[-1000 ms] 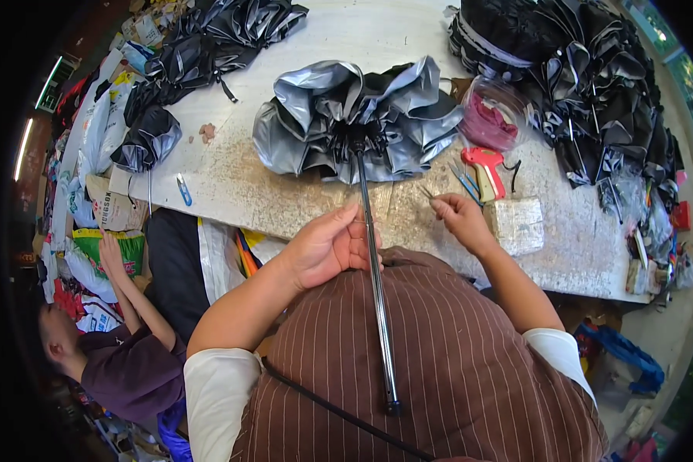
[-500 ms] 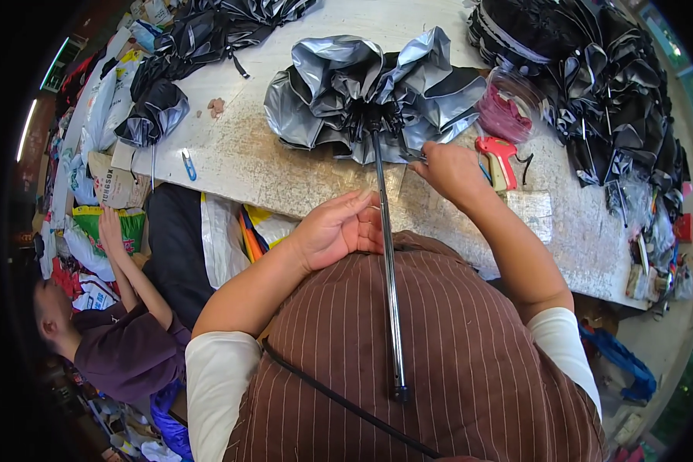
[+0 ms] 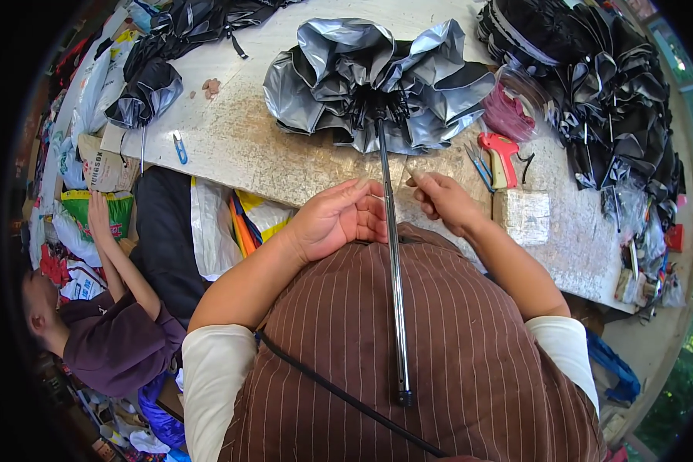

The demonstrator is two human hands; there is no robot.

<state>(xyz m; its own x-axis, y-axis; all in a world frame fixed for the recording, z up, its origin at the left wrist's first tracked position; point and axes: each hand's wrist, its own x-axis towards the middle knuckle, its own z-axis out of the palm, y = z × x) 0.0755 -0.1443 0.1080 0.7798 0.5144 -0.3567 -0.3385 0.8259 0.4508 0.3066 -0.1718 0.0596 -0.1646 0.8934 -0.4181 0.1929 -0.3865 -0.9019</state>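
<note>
A partly unfolded umbrella (image 3: 289, 92) with a silver lining and black outer cloth lies on the worktable, its dark ribs bunched at the centre. Its metal shaft (image 3: 396, 285) points toward me, the near end over my striped brown apron. My left hand (image 3: 335, 219) is left of the shaft, palm partly turned up, fingers loosely bent and apart; the fingertips reach the shaft, without closing round it. Just right of the shaft, my right hand (image 3: 446, 200) is closed in a pinch, thumb against forefinger. Anything between those fingertips is too small to make out.
Right of the umbrella are pliers (image 3: 480, 165), a red glue gun (image 3: 502, 160), a taped block (image 3: 522, 215) and a pink bundle in plastic (image 3: 508, 112). Black umbrellas (image 3: 624, 92) crowd the far right. Blue snips (image 3: 179, 148) lie left. Another person (image 3: 123, 331) sits at the left.
My right hand has come from the umbrella's lower right edge toward the shaft, uncovering the pliers. My left hand stays beside the shaft. The whole view has shifted slightly.
</note>
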